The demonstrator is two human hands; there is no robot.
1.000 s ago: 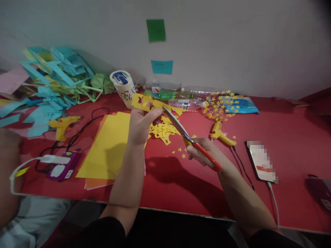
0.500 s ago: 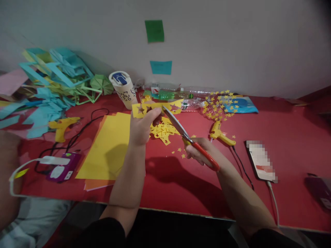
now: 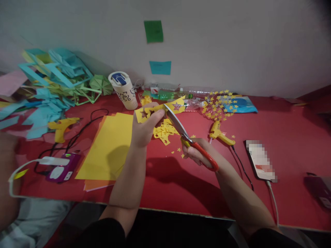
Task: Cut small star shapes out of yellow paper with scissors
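My left hand (image 3: 147, 124) pinches a strip of yellow paper (image 3: 178, 104) with star-shaped holes cut through it. In my right hand (image 3: 195, 151) is a pair of scissors (image 3: 204, 155) with red handles, its blades touching the strip beside my left thumb. Below the strip lies a heap of yellow paper scraps (image 3: 165, 131) with star cut-outs. A few small yellow stars (image 3: 179, 150) are scattered near the scissors. Yellow paper sheets (image 3: 106, 148) lie stacked beside my left forearm, orange ones underneath.
A cup (image 3: 123, 91), plastic bottles (image 3: 173, 94) and a star-covered clear bottle (image 3: 216, 106) stand or lie along the wall. Yellow glue guns rest left (image 3: 62, 128) and right (image 3: 221, 135). A phone (image 3: 260, 160), purple power strip (image 3: 63, 168) and folded paper pile (image 3: 59, 72) flank the work area.
My left hand has shifted slightly right and down, and the strip's right end now tilts upward. The scissors stay at the strip with little movement.
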